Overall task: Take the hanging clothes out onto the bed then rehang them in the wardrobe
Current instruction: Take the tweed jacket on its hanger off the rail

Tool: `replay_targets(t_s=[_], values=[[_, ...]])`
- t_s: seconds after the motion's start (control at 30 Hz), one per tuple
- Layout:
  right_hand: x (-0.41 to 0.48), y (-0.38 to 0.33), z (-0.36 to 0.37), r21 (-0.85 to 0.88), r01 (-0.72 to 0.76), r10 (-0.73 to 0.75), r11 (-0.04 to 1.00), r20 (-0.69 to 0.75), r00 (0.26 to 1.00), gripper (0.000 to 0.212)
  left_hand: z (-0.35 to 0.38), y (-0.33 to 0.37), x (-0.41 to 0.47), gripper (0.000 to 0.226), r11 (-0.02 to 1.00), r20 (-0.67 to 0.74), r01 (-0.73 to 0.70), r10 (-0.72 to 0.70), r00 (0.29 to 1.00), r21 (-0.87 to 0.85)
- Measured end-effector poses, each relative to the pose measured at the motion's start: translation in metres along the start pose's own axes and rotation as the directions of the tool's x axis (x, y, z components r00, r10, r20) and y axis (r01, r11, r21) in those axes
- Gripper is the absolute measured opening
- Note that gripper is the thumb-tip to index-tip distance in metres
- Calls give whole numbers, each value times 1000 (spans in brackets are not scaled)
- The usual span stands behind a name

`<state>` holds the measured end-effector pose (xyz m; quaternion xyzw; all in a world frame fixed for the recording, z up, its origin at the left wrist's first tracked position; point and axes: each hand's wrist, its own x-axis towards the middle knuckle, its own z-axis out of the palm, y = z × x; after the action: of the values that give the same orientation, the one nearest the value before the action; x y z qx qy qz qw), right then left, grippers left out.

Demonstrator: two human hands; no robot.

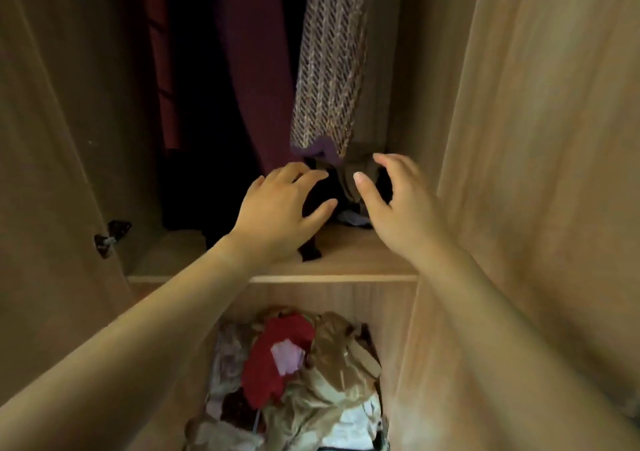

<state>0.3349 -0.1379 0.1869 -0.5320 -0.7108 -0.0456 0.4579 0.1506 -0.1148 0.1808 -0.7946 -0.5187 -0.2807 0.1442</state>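
Head view: both hands reach into the pale wooden wardrobe (519, 139), fingers spread, gripping nothing. Between them, on the shelf board (346, 260), lies a crumpled dark cloth heap (332, 187); left hand (280, 215) touches it, right hand (398, 201) hovers beside. Just above hangs a long purple zigzag-knit garment (329, 69), its length vertical.

Light wood shelf (346, 260) across the wardrobe, front edge just below both wrists. On it: dark crumpled garment (311, 242), under and just past the left hand's fingers (311, 177); brownish bundle (349, 180) between the two hands, just beside the right thumb; small pale bluish piece (356, 221) below that thumb, possibly cloth. Compartment underneath holds a heap of mixed clothes (304, 374).
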Motion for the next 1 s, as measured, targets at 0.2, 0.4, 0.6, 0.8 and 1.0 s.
replay_targets(t_s=[0.2,0.4,0.6,0.8,1.0], values=[[135,24,4,-15,128,-129,992,-62,990,57,-14,-29,122,65,999,-152,40,-41,988,-7],[247,15,-7,-33,233,-236,972,-107,966,55,-49,-57,222,59,1000,-318,3,-6,948,-8],[349,-2,-11,-41,287,-288,957,-229,930,52,-73,-89,304,59,999,-428,-13,25,904,31],[432,-22,-5,-181,353,-396,918,-357,846,55,-89,-129,386,51,987,-530,-58,131,838,151],[519,-61,-9,-293,335,-439,895,-450,778,59,-133,-163,474,52,965,-692,-156,260,674,210]])
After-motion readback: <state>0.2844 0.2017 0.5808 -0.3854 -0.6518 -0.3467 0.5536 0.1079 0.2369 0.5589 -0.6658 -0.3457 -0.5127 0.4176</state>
